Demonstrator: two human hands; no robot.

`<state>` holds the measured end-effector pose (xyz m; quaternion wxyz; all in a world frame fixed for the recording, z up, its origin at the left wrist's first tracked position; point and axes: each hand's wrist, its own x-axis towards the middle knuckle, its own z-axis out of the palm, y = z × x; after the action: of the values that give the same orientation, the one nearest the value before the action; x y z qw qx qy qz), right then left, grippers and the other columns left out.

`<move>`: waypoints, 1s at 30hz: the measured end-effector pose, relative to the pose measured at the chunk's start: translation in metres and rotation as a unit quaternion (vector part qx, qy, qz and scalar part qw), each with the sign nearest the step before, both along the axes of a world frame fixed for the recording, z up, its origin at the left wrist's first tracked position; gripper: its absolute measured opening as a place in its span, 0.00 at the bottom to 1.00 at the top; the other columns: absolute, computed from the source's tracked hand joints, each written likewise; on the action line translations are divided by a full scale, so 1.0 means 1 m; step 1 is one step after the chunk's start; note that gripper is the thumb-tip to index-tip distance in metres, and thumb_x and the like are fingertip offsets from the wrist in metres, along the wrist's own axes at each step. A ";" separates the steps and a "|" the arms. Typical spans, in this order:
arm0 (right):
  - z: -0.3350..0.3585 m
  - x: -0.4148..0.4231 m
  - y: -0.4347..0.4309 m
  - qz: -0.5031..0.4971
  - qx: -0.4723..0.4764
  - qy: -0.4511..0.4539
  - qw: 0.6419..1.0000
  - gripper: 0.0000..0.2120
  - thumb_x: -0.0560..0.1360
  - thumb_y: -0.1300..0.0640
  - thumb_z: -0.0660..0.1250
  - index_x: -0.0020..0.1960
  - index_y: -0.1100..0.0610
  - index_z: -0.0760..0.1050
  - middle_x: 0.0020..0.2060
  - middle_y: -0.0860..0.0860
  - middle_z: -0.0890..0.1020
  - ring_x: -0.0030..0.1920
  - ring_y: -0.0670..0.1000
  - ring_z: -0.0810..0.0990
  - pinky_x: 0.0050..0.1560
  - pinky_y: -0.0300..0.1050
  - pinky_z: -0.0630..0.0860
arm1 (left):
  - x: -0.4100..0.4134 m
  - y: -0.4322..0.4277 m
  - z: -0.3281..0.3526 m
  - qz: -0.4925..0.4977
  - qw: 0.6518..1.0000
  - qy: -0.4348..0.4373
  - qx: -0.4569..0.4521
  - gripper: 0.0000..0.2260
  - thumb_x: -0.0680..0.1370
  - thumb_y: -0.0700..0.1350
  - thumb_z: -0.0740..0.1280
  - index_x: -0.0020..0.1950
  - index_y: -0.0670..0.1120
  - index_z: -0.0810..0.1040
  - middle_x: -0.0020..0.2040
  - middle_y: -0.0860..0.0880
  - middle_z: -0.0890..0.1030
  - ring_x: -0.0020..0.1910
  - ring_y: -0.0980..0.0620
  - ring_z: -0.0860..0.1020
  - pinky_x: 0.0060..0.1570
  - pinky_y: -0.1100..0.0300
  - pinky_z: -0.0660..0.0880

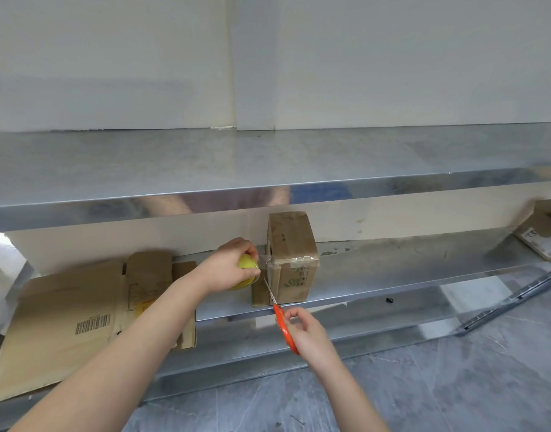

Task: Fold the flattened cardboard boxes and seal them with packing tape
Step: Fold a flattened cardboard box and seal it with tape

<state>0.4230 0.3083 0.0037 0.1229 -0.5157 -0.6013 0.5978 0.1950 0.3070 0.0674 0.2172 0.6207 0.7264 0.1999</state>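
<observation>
A folded cardboard box [294,257] stands on the lower metal shelf [392,269] with clear tape across its top edge. My left hand [227,266] grips a yellow-cored roll of packing tape [246,264] just left of the box, and a strip of tape runs from the roll to the box. My right hand [308,333] holds orange-handled scissors [282,322] below the box. Their blades point up toward the stretched tape beside the box's left face.
Flattened cardboard boxes [81,310] lie on the lower shelf to the left, one with a barcode. More flat cardboard [545,235] sits at the far right. An upper metal shelf [268,176] overhangs the work area. A small black object [389,299] lies on the shelf below.
</observation>
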 end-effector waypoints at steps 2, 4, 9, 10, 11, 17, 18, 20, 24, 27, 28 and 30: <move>-0.004 0.004 -0.002 0.027 0.033 -0.036 0.998 0.13 0.72 0.39 0.70 0.47 0.46 0.72 0.28 0.42 0.78 0.31 0.41 0.76 0.36 0.37 0.71 | -0.001 0.001 0.000 0.003 1.000 -0.002 0.001 0.13 0.74 0.48 0.72 0.55 0.48 0.74 0.52 0.52 0.71 0.52 0.52 0.71 0.46 0.64 0.62; -0.011 0.011 -0.002 0.043 0.061 -0.068 0.995 0.18 0.68 0.35 0.72 0.49 0.43 0.70 0.37 0.39 0.83 0.40 0.40 0.81 0.42 0.39 0.77 | -0.001 0.001 0.000 -0.003 1.000 0.007 -0.011 0.13 0.74 0.48 0.72 0.55 0.47 0.75 0.52 0.52 0.71 0.52 0.52 0.71 0.46 0.65 0.62; -0.027 0.054 0.019 0.054 0.244 -0.245 0.937 0.17 0.71 0.34 0.64 0.57 0.38 0.66 0.48 0.38 0.76 0.56 0.47 0.76 0.56 0.50 0.74 | 0.000 -0.002 -0.007 0.015 0.999 0.010 -0.033 0.13 0.74 0.48 0.71 0.56 0.47 0.74 0.51 0.52 0.71 0.51 0.52 0.70 0.45 0.64 0.62; -0.028 0.065 0.026 0.043 0.245 -0.254 0.935 0.18 0.72 0.33 0.63 0.57 0.38 0.67 0.48 0.38 0.76 0.56 0.48 0.76 0.57 0.51 0.74 | 0.000 -0.002 -0.007 0.017 0.999 0.009 -0.035 0.13 0.74 0.48 0.71 0.56 0.47 0.74 0.51 0.52 0.71 0.51 0.52 0.70 0.45 0.63 0.62; -0.029 0.076 0.035 0.030 0.241 -0.261 0.934 0.18 0.71 0.33 0.63 0.57 0.38 0.68 0.48 0.39 0.76 0.57 0.48 0.76 0.57 0.52 0.73 | 0.000 -0.002 -0.008 0.020 0.999 0.008 -0.036 0.13 0.74 0.48 0.71 0.57 0.47 0.75 0.52 0.52 0.71 0.52 0.51 0.71 0.46 0.63 0.63; -0.042 0.109 0.105 -0.045 0.254 -0.311 0.915 0.22 0.73 0.41 0.68 0.64 0.44 0.71 0.60 0.45 0.79 0.64 0.53 0.72 0.58 0.55 0.69 | 0.005 -0.002 -0.005 0.047 0.998 0.012 -0.043 0.15 0.76 0.49 0.70 0.59 0.48 0.74 0.52 0.53 0.70 0.52 0.53 0.70 0.47 0.63 0.64; -0.044 0.106 0.117 -0.045 0.256 -0.307 0.915 0.23 0.73 0.42 0.68 0.66 0.45 0.70 0.62 0.47 0.78 0.65 0.53 0.71 0.59 0.56 0.69 | 0.006 -0.002 -0.005 0.052 0.998 0.012 -0.044 0.14 0.76 0.49 0.70 0.59 0.48 0.73 0.53 0.53 0.71 0.52 0.53 0.70 0.47 0.62 0.64; -0.050 0.093 0.139 -0.031 0.241 -0.291 0.925 0.25 0.75 0.45 0.67 0.70 0.48 0.67 0.66 0.50 0.75 0.68 0.56 0.68 0.61 0.58 0.68 | 0.007 -0.001 -0.006 0.062 0.997 0.011 -0.048 0.15 0.75 0.50 0.71 0.59 0.49 0.73 0.53 0.52 0.71 0.54 0.51 0.71 0.49 0.61 0.65; -0.068 0.065 0.169 0.027 0.234 -0.286 0.929 0.26 0.77 0.50 0.64 0.73 0.57 0.63 0.68 0.57 0.71 0.69 0.59 0.66 0.65 0.58 0.68 | 0.011 0.000 -0.006 0.079 0.995 0.014 -0.060 0.16 0.75 0.50 0.71 0.60 0.48 0.73 0.53 0.52 0.71 0.54 0.51 0.71 0.49 0.62 0.64; -0.080 0.055 0.180 0.051 0.236 -0.254 0.937 0.28 0.78 0.52 0.64 0.74 0.58 0.62 0.68 0.59 0.71 0.69 0.61 0.67 0.66 0.57 0.68 | 0.010 0.001 -0.004 0.097 0.993 0.007 -0.061 0.15 0.74 0.50 0.72 0.57 0.49 0.74 0.53 0.53 0.72 0.52 0.53 0.71 0.48 0.63 0.64; -0.083 0.054 0.181 0.064 0.235 -0.243 0.939 0.28 0.78 0.51 0.64 0.75 0.57 0.61 0.69 0.58 0.70 0.69 0.61 0.66 0.66 0.57 0.68 | 0.010 0.001 -0.004 0.101 0.993 0.006 -0.063 0.14 0.74 0.50 0.72 0.56 0.49 0.74 0.53 0.53 0.72 0.52 0.53 0.71 0.47 0.63 0.64; -0.086 0.055 0.182 0.117 0.250 -0.259 0.926 0.30 0.79 0.47 0.62 0.77 0.53 0.58 0.73 0.55 0.67 0.71 0.60 0.64 0.68 0.57 0.66 | 0.009 0.002 -0.005 0.102 0.993 0.006 -0.064 0.14 0.74 0.50 0.72 0.56 0.49 0.74 0.53 0.53 0.73 0.52 0.53 0.71 0.46 0.64 0.65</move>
<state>0.4779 0.4900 -0.0819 0.0167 -0.5310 -0.7982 0.2840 0.2045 0.3088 0.0623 0.2304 0.5295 0.7984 0.1708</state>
